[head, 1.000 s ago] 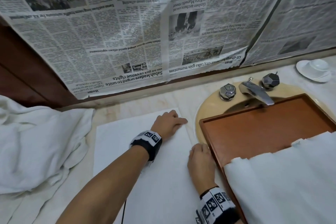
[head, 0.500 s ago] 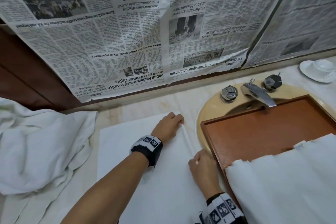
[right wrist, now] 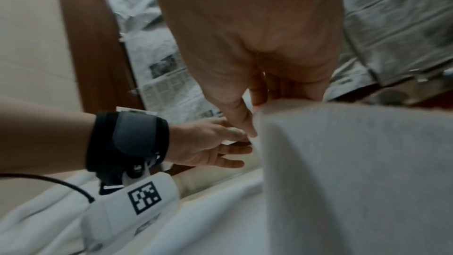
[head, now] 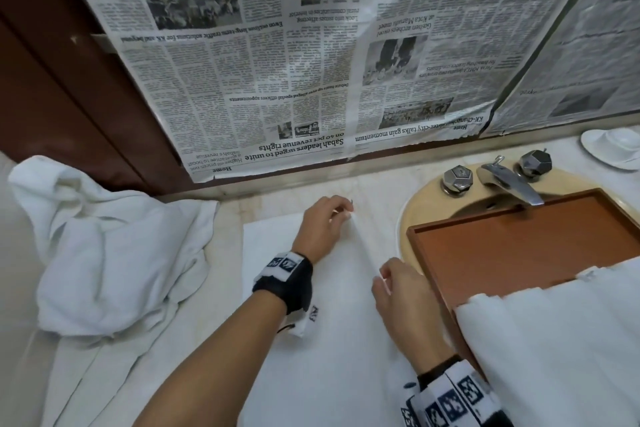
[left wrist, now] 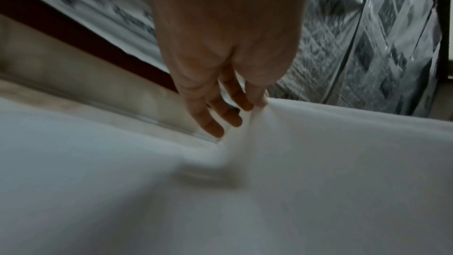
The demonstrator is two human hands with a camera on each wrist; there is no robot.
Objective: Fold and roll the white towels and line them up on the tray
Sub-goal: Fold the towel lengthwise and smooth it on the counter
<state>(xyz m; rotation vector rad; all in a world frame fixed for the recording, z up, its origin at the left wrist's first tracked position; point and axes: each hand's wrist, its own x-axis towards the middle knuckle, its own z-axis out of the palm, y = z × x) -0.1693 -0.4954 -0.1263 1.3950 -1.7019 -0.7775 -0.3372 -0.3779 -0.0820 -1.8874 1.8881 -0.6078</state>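
Right hand pinching lifted white towel edge, left hand alongside

marble counter carries flat white towel, crumpled towels, saucer.

Bathroom, prob. hotel-type: marble vanity counter w/ round beige basin set into it on the right, chrome tap betw. two faceted knobs. Newspaper covers the far wall; dark wood panel far left.
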